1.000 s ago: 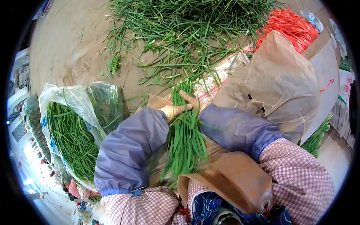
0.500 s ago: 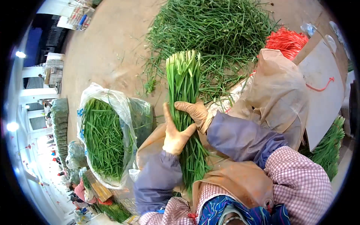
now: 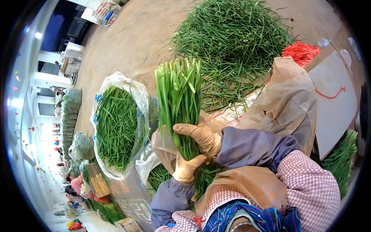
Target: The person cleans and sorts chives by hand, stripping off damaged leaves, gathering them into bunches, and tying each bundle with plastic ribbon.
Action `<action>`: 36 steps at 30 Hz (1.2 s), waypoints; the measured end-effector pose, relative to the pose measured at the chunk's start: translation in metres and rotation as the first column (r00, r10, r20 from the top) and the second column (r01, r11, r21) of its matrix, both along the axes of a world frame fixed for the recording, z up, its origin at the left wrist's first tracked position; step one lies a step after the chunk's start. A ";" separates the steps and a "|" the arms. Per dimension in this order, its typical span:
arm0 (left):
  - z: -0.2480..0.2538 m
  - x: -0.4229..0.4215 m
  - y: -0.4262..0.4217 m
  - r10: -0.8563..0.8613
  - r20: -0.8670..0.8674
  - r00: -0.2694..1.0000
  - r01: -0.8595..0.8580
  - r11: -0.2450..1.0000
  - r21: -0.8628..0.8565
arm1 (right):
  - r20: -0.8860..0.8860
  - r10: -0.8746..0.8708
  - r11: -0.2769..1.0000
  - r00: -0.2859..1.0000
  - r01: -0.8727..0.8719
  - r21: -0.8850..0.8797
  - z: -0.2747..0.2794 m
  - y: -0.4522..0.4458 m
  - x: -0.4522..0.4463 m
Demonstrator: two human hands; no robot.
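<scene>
An upright bunch of long green leafy stalks (image 3: pixel 179 92), pale cut ends at the top, is held in front of my body. My gloved right hand (image 3: pixel 199 137) wraps round its middle, thumb across the front. Just below, my gloved left hand (image 3: pixel 188 167) grips the lower part, its fingers partly hidden behind the stalks. The leafy ends hang down against my brown apron (image 3: pixel 247 185).
A large heap of green stalks (image 3: pixel 235 38) lies on the floor ahead. To the left stands an open plastic bag (image 3: pixel 116 131) of greens. Red ties (image 3: pixel 301 53), brown plastic sheeting (image 3: pixel 290 96) and a white board (image 3: pixel 334 100) are at right. A person (image 3: pixel 78 185) is far left.
The bunch has come up from low near my lap and is now upright, closer to me. My left hand has slid down to its lower part. The view has turned, showing more of the left side.
</scene>
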State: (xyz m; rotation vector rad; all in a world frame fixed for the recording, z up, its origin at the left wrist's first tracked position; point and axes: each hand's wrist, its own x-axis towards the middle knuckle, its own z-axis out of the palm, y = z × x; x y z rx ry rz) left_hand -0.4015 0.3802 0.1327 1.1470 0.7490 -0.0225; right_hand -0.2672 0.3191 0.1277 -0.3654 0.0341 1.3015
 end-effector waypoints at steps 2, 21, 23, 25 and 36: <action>0.012 -0.012 -0.003 0.151 -0.008 0.988 -0.151 0.988 0.031 | -0.052 0.060 0.988 0.997 -0.052 0.142 0.014 -0.011 0.001; 0.005 -0.130 0.034 0.257 -0.164 0.953 -0.232 0.960 0.158 | 0.662 -0.165 0.858 -0.731 0.225 0.462 -0.037 0.046 0.049; 0.006 -0.129 0.033 0.242 -0.175 0.954 -0.212 0.961 0.176 | 0.772 -0.097 0.881 -0.628 0.306 0.359 -0.030 0.041 0.042; 0.010 -0.121 0.034 0.196 -0.203 0.959 -0.154 0.966 0.207 | 0.747 -0.155 0.863 -0.647 0.280 0.421 -0.036 0.044 0.040; 0.000 -0.127 0.034 0.185 -0.242 0.952 -0.116 0.955 0.275 | 0.893 0.440 0.619 -0.095 0.753 -0.225 -0.068 0.033 0.168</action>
